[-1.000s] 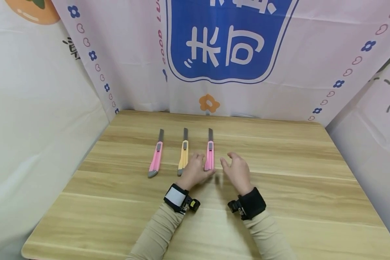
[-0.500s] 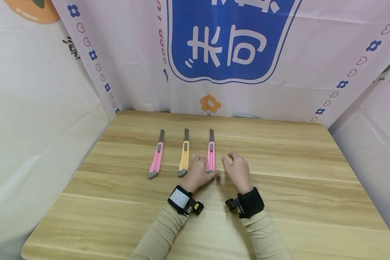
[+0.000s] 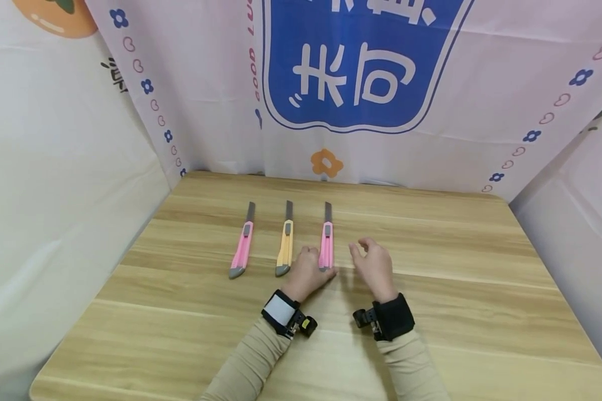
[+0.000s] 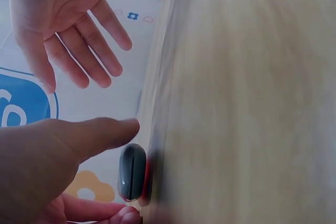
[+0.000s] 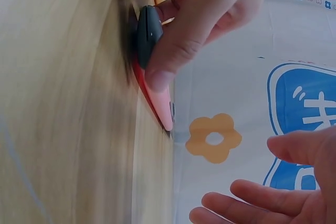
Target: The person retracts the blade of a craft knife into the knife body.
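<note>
Three utility knives lie side by side on the wooden table in the head view, blades out and pointing to the far edge: a pink one (image 3: 242,247) at left, a yellow one (image 3: 285,245) in the middle and another pink one (image 3: 326,245) at right. My left hand (image 3: 307,273) pinches the near part of the right pink utility knife, thumb on one side and fingers on the other. Its grey end cap (image 4: 132,172) shows between them in the left wrist view. Right of that knife, my right hand (image 3: 375,268) hovers with loosely bent fingers, holding nothing.
The wooden table (image 3: 461,289) extends well beyond both hands. A printed cloth (image 3: 221,111) with a blue sign hangs along its back edge, and white cloth (image 3: 55,195) hangs at the left. Each wrist wears a black strap with a small camera.
My left hand has shifted slightly right and toward me, uncovering the grey end of the right pink utility knife. The knives keep their places; the head view shifts slightly.
</note>
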Available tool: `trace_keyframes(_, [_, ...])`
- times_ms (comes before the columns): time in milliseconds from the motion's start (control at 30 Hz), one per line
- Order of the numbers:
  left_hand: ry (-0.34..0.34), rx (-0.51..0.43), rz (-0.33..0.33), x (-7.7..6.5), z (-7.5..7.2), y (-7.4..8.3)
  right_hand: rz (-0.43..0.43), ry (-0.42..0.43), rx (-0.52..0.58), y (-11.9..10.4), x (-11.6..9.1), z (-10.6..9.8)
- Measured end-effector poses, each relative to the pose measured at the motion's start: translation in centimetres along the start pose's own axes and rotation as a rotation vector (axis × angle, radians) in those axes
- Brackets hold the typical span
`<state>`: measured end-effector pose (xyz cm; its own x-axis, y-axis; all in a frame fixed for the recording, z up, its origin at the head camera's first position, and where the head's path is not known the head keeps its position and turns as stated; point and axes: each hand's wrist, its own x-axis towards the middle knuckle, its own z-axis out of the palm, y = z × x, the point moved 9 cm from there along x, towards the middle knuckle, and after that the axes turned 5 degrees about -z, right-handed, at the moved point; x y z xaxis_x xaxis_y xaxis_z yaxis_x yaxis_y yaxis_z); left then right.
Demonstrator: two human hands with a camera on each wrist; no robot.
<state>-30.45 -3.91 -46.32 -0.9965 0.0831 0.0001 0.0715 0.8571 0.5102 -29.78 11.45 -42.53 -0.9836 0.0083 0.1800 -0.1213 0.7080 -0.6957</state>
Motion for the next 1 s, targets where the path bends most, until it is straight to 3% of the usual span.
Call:
trace_keyframes(467, [0.05,-0.04,-0.041,-0.2,-0.3,-0.2,0.018,-0.017,0.02,0.7,0.0,-0.5])
trace_keyframes(800, [0.09,-0.038,-0.05,-0.4,-0.9,0.1,0.049,-0.056,0.127,1.1,0.4,0.0])
trace_keyframes(1000, [0.09,-0.065,-0.058,-0.6,-1.1,0.3,0.047,-0.073,0.137,1.2,0.3,0.0])
